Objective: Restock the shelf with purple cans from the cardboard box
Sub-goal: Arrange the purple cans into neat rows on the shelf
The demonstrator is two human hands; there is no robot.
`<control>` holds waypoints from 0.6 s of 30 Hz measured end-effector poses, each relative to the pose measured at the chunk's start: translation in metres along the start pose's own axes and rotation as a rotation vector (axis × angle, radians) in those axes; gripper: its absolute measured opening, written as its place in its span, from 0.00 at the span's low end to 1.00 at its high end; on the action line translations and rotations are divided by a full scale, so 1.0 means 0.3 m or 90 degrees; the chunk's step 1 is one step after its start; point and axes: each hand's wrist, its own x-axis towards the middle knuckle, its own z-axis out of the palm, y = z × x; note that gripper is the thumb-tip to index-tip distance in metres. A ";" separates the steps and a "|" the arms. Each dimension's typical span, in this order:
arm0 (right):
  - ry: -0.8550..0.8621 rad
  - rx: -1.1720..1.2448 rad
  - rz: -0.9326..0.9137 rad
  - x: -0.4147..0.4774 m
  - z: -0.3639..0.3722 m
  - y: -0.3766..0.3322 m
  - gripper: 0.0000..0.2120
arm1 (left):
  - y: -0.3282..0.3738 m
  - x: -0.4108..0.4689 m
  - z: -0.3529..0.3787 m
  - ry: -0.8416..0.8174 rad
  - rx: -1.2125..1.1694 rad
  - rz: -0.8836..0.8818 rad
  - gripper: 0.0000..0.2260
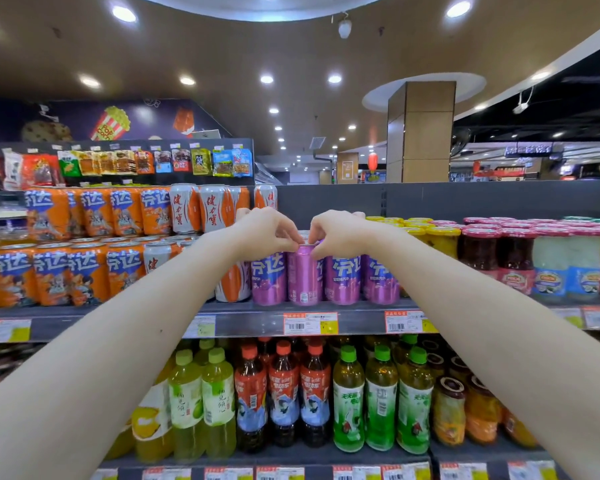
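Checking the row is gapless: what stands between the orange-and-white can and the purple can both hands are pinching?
In the head view, one purple can with its logo facing out stands between the orange-and-white can and the pinched can.

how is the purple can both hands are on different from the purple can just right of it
The held purple can shows its plain back with small print and a barcode; the purple can to its right shows big white characters. The left hand and right hand pinch the held can's rim; its neighbour is untouched. Both stand upright on the grey metal shelf.
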 end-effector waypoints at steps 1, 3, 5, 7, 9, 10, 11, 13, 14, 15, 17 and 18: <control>0.000 0.008 -0.001 -0.001 -0.001 0.003 0.08 | -0.008 -0.008 -0.003 -0.001 -0.006 -0.001 0.07; 0.004 0.018 0.000 -0.002 -0.004 0.015 0.09 | -0.008 -0.018 0.003 -0.003 -0.021 -0.010 0.11; 0.003 0.026 0.006 -0.002 -0.004 0.028 0.11 | 0.004 -0.023 0.013 -0.017 -0.026 -0.015 0.15; 0.007 0.032 0.015 0.002 0.007 0.031 0.12 | 0.007 -0.024 0.020 -0.041 -0.009 -0.008 0.16; 0.020 0.034 0.016 0.010 0.028 0.018 0.15 | -0.005 -0.023 0.021 -0.071 -0.003 -0.008 0.16; 0.030 0.040 0.014 0.015 0.039 0.007 0.16 | -0.016 -0.022 0.020 -0.081 -0.001 -0.012 0.17; 0.041 0.044 0.012 0.020 0.048 -0.003 0.17 | -0.028 -0.022 0.020 -0.087 0.006 -0.016 0.18; 0.059 0.039 0.021 0.026 0.062 -0.021 0.19 | -0.052 -0.023 0.026 -0.084 0.017 -0.026 0.19; 0.065 0.030 0.029 0.027 0.066 -0.025 0.20 | -0.062 -0.025 0.030 -0.075 0.013 -0.028 0.20; 0.065 0.025 0.037 0.027 0.068 -0.026 0.22 | -0.071 -0.030 0.035 -0.065 0.000 -0.031 0.22; 0.033 0.036 0.049 0.022 0.056 -0.024 0.26 | -0.081 -0.041 0.036 -0.051 -0.034 -0.037 0.24; 0.008 0.046 0.049 0.017 0.042 -0.020 0.27 | -0.085 -0.046 0.032 -0.047 -0.047 -0.040 0.24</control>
